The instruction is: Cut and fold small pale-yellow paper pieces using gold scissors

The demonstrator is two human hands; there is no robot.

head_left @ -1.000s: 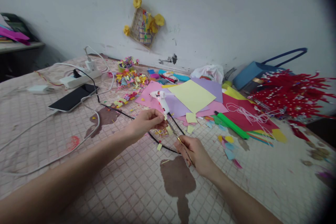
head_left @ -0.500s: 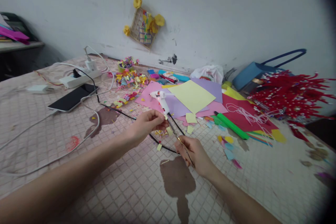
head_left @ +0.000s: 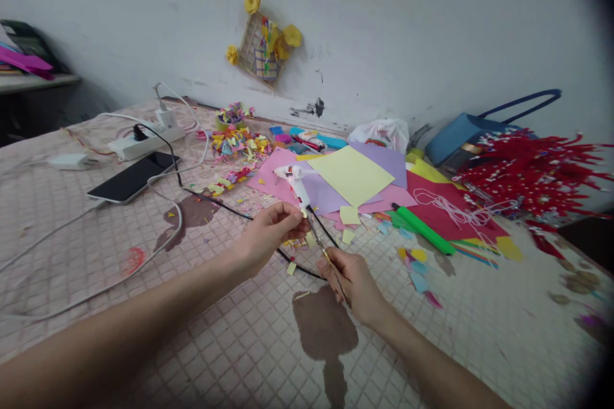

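My right hand (head_left: 352, 284) is closed around a pair of metal scissors (head_left: 327, 255), whose blades point up and left toward my left hand (head_left: 278, 230). The fingers of my left hand are pinched together on a small pale yellow paper piece (head_left: 304, 213), close to the scissor tips. Just beyond my fingers, a white glue gun (head_left: 298, 186) lies on pink and purple sheets, its black cord running beneath my hands. A pale yellow sheet (head_left: 352, 176) rests right of the glue gun.
A phone (head_left: 134, 177), a power strip (head_left: 144, 140) and looping white cables lie at the left. Paper scraps (head_left: 242, 144) are heaped at the back. Rightward are a green marker-like tube (head_left: 425, 230), white string (head_left: 451, 208), a blue bag (head_left: 455, 134) and red fuzzy stems (head_left: 527, 169).
The scissors and my right hand have shifted very slightly, and the handles sit a little differently. My left hand keeps its pinch in nearly the same place.
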